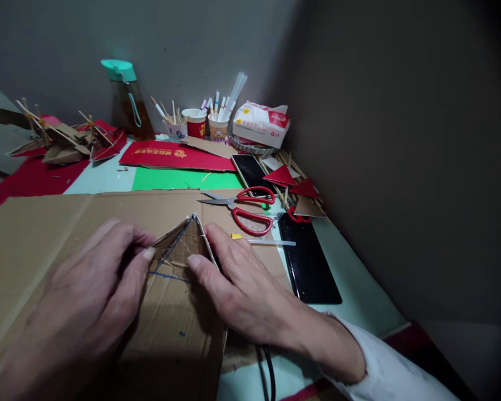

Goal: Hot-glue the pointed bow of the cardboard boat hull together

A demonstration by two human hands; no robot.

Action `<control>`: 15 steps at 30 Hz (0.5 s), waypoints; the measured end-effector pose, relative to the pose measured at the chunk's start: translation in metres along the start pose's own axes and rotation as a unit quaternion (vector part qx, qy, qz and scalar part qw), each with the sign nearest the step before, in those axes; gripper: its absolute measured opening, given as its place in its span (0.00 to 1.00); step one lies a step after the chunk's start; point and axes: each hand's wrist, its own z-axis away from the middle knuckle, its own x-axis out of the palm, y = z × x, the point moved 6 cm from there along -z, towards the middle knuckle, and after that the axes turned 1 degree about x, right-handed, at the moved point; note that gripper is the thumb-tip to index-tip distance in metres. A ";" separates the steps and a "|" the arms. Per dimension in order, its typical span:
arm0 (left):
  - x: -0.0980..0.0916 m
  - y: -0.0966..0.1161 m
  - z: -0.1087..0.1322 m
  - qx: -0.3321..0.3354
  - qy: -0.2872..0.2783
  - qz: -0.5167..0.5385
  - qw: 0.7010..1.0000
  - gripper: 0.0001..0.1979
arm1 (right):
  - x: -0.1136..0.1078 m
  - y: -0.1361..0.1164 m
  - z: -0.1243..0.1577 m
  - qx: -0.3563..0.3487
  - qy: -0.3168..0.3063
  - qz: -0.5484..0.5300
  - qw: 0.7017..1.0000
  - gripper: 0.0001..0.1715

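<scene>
A small brown cardboard triangle [182, 245] with blue pen lines stands folded up from a large cardboard sheet [58, 223] on the table. My left hand [79, 306] presses its left side with thumb and fingers. My right hand [242, 284] holds its right edge, thumb on the face. Both hands pinch the triangle between them.
Red-handled scissors [246, 209] lie just behind the triangle, beside a white-and-yellow stick [267, 241] and two dark phones [309, 262]. Red and green paper [179, 179], cups of sticks and pens [196, 122], a bottle [127, 100], a tissue pack [261, 123] and cardboard-and-stick pieces [62, 142] sit farther back. A wall rises at right.
</scene>
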 end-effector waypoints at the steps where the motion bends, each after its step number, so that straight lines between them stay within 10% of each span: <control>1: 0.000 0.000 0.000 0.001 0.001 -0.001 1.000 0.08 | 0.000 0.000 0.000 -0.001 0.001 0.004 1.000 0.23; 15: 0.000 0.001 0.001 -0.002 0.011 -0.001 1.000 0.09 | 0.000 0.000 0.001 -0.016 0.010 0.018 1.000 0.21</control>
